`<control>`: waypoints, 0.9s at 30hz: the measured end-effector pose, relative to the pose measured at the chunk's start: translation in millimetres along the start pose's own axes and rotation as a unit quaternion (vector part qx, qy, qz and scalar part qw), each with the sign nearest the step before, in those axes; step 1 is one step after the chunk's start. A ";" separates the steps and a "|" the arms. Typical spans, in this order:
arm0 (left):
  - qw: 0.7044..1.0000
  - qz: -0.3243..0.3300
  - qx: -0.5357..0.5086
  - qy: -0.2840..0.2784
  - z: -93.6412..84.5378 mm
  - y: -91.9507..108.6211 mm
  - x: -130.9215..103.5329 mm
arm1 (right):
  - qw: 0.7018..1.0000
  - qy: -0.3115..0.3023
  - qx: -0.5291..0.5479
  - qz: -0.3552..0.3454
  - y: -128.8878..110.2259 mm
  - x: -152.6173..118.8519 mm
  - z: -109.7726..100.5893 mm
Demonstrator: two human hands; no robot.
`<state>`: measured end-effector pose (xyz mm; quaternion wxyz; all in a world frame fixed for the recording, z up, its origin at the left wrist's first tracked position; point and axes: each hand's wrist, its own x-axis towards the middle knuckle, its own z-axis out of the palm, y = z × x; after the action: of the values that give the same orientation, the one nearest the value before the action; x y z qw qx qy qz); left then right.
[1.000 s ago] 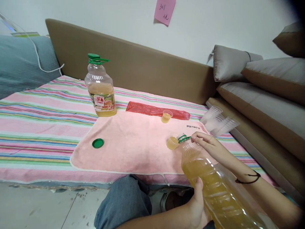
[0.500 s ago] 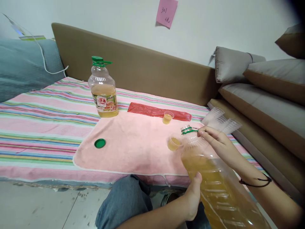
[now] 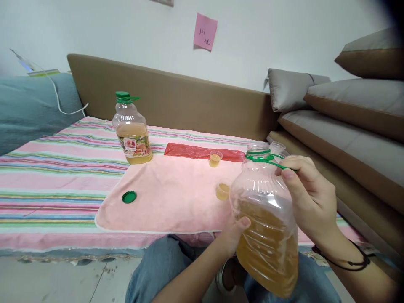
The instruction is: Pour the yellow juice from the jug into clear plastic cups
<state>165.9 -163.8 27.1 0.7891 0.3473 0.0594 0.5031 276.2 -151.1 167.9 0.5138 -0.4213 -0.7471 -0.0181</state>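
Note:
A large clear plastic jug [image 3: 268, 235] of amber liquid, its mouth uncapped, is held between my two hands over my lap. With thumb and fingers, my right hand [image 3: 311, 193] grips the green handle ring at the neck. My left hand [image 3: 232, 235] supports the body from the left side; most of its fingers are hidden behind the jug. Just left of the jug, a small plastic cup [image 3: 222, 192] with yellowish liquid stands on the pink cloth [image 3: 164, 202]. Another such cup [image 3: 215, 160] is farther back. A green cap [image 3: 129, 197] lies on the cloth at left.
A second jug [image 3: 134, 143], capped green and partly full, stands at the cloth's back left. Behind the cups lies a red plastic bag [image 3: 189, 151]. Stacked clear cups [image 3: 277, 147] show partly behind my right hand. Cushions [image 3: 341, 126] are piled at right, and a brown headboard [image 3: 176, 92] runs along the wall.
The held jug has swung from a strong tilt to nearly upright, and both hands have moved with it. The view has shifted slightly. The cups and the cap stay in place.

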 end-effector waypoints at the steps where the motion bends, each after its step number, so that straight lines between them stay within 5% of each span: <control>1: 1.000 -0.001 0.011 -0.003 -1.4 6.9 0.3 | 1.000 0.012 0.007 -0.017 -4.1 1.6 0.3; 7: 0.981 0.105 0.155 0.049 -18.8 50.5 3.2 | 0.989 0.090 0.078 -0.085 -18.1 14.7 18.3; 13: 0.939 0.187 0.263 0.118 -47.8 90.1 -1.8 | 0.976 0.118 0.153 -0.104 -21.6 35.4 57.6; 18: 0.871 0.256 0.365 0.206 -70.3 124.7 -15.8 | 0.953 0.114 0.258 -0.107 -21.8 50.6 102.3; 21: 0.835 0.262 0.412 0.253 -83.8 142.8 -25.5 | 0.945 0.108 0.295 -0.088 -20.8 53.6 129.8; 27: 0.809 0.253 0.440 0.298 -110.4 165.5 -35.3 | 0.924 0.097 0.363 -0.076 -13.8 55.8 180.9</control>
<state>-24.7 -97.5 35.6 0.3407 0.4932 0.4163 0.6837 124.6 -42.6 131.9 0.6983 -0.1439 -0.6789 0.1751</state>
